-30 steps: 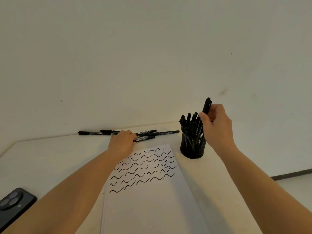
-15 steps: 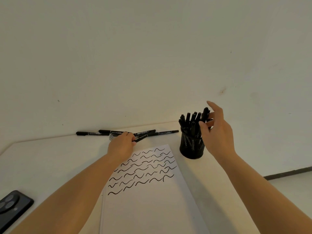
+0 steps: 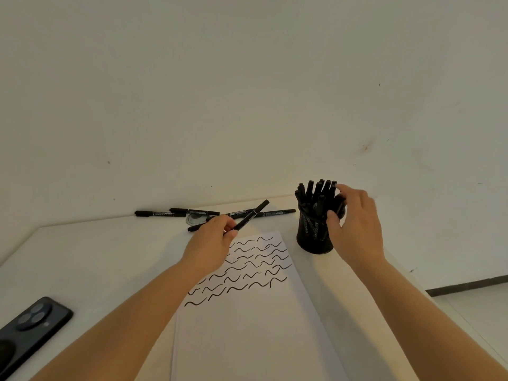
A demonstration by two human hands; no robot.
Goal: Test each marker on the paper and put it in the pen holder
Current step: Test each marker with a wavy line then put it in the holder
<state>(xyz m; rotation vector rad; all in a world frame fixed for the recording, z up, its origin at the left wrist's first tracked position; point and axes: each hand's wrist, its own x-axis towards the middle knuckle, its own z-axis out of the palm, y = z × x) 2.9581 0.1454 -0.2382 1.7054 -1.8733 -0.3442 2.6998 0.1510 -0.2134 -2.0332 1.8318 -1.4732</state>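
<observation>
My left hand (image 3: 213, 242) pinches a black marker (image 3: 253, 214) and holds it tilted above the table, cap end pointing up and right. Several other black markers (image 3: 162, 213) lie in a row along the table's far edge. The white paper (image 3: 247, 312) in front of me carries several rows of wavy black test lines. A black mesh pen holder (image 3: 313, 237) full of several markers stands to the paper's right. My right hand (image 3: 354, 224) hovers beside the holder with loosely spread fingers, holding nothing.
A black phone (image 3: 30, 325) lies face down at the table's front left. A small round grey disc (image 3: 195, 218) sits among the loose markers. A plain wall rises right behind the table, and the floor shows at the right past the table's edge.
My right hand dropped its marker into the holder and drew back with its fingers spread. My left hand picked one marker out of the row and lifted it.
</observation>
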